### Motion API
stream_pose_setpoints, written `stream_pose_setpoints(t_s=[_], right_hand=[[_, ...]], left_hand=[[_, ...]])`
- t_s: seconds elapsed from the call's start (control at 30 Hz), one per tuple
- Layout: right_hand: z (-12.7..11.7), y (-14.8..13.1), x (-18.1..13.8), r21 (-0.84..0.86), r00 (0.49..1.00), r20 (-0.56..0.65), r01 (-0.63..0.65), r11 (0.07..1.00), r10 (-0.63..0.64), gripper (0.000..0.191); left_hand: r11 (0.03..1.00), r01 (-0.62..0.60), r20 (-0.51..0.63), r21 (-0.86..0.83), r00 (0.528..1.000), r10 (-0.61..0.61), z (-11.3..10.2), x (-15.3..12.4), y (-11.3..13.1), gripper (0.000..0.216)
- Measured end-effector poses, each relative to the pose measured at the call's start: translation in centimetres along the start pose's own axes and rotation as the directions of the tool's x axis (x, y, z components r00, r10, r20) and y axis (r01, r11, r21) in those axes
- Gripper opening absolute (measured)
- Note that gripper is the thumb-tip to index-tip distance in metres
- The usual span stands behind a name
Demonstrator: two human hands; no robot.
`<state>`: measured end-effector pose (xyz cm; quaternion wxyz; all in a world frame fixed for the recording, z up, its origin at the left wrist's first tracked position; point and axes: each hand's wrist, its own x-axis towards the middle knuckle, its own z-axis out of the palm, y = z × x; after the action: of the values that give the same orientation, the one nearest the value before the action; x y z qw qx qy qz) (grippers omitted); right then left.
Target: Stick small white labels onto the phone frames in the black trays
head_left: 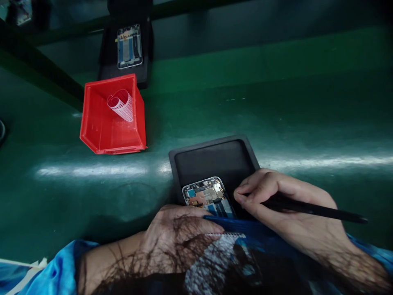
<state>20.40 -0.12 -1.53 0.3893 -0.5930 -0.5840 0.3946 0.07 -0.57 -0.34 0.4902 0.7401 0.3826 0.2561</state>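
An opened smartphone (pixel 208 196) with bare circuit boards lies in a black tray (pixel 211 157). My left hand (pixel 178 237) bends over the phone's lower left part, its fingers closed against it and partly covered by strands of hair. My right hand (pixel 285 205) is closed in a pen grip around a slim black pen-like tool (pixel 325 209), just right of the phone. Its back end points to the right; the working tip is hidden by the fingers. The phone's lower end is out of sight behind my hand and blue clothing.
Beyond and to the left, a red bin (pixel 113 137) holds a rolled white perforated sheet (pixel 123 106). Behind it, another opened phone (pixel 129 47) rests on a black tray (pixel 107 61). A dark bar (pixel 39 67) crosses the upper left above the green work surface (pixel 307 110).
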Motion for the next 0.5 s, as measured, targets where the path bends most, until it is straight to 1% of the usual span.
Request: stream_pose_setpoints(t_s=[0.17,0.23,0.37,0.43,0.5], right_hand=[[-0.11,-0.11,0.03,-0.037,0.992,0.058,0.112,0.993,-0.11,0.02],[-0.08,-0.11,-0.05,-0.045,0.989,0.066,0.132,0.99,-0.129,0.02],[0.02,0.12,-0.05,-0.035,0.998,0.002,0.07,0.997,-0.07,0.022],[-0.08,0.0,0.04,-0.012,0.999,-0.039,0.031,0.999,-0.031,0.024],[-0.44,-0.49,-0.08,0.015,0.997,-0.065,0.028,0.999,-0.027,0.021]], left_hand=[[1.0,-0.012,-0.007,0.028,1.0,0.013,-0.02,0.09,-0.04,0.022],[1.0,-0.017,-0.009,0.026,1.0,0.017,-0.04,0.04,-0.05,0.022],[0.999,-0.022,-0.002,0.04,1.0,0.022,-0.11,-0.14,-0.01,0.022],[1.0,0.001,0.011,0.025,1.0,-0.001,-0.17,-0.12,0.06,0.022],[0.998,0.044,0.018,-0.033,0.999,-0.044,-0.29,0.04,0.2,0.022]])
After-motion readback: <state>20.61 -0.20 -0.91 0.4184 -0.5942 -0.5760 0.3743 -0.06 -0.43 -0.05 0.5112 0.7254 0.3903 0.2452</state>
